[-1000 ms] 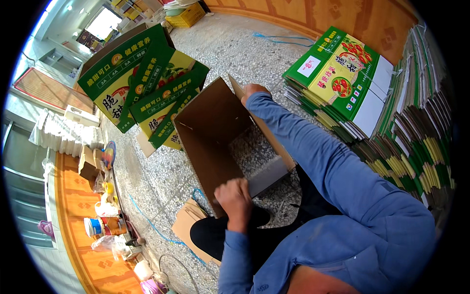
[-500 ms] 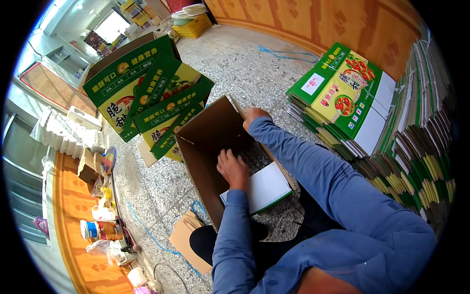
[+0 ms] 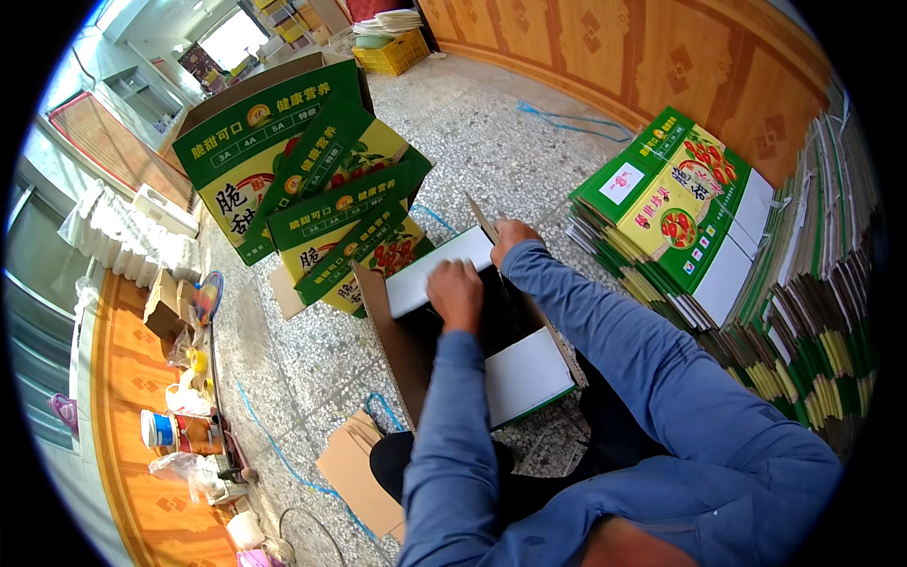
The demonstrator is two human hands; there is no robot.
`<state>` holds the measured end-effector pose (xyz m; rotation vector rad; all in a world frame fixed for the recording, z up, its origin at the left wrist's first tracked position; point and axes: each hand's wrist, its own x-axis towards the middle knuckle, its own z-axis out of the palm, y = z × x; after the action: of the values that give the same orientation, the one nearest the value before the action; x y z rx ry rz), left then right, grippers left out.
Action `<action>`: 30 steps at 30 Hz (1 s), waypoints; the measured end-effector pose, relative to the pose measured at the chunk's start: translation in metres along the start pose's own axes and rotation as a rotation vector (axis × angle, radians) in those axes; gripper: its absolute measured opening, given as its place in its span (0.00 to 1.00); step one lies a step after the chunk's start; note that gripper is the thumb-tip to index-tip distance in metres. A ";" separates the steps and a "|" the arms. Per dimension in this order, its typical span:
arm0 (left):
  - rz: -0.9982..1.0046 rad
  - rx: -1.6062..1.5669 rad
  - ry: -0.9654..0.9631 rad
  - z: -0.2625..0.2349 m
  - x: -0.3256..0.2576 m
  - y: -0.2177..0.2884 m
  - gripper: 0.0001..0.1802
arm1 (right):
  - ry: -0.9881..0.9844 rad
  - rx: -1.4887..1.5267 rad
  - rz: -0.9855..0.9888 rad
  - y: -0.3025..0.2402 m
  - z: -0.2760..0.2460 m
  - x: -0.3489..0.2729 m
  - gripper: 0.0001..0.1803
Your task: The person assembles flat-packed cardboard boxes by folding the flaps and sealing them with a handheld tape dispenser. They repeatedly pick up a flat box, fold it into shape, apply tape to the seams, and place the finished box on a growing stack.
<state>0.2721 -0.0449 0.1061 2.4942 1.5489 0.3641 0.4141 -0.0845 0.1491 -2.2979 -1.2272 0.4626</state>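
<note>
Fingers (image 3: 452, 283) curled on white flap (image 3: 425, 274), right hand (image 3: 510, 236) gripping carton (image 3: 397, 350) edge

1. Open cardboard carton (image 3: 472, 350), brown inside with white flaps, centre, under both hands.
2. Assembled green-and-yellow fruit cartons (image 3: 312, 189), piled just beyond it, upper left.
3. Flat green carton stack (image 3: 671, 203) with white label and red fruit print, right.
4. Upright flattened cartons (image 3: 812, 331), far right.
5. Brown cardboard sheets (image 3: 354, 468) on floor, lower centre.

Matt brown cardboard box (image 3: 397, 350) with smooth white flaps (image 3: 524, 378); speckled stone floor (image 3: 491, 142).
</note>
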 end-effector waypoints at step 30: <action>-0.023 0.041 0.121 -0.003 0.001 -0.097 0.40 | -0.140 -0.194 -0.289 -0.011 0.077 -0.049 0.33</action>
<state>0.1889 -0.0018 0.0820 2.5255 1.6444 0.4930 0.3415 -0.1008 0.0952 -2.2215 -1.7097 0.4203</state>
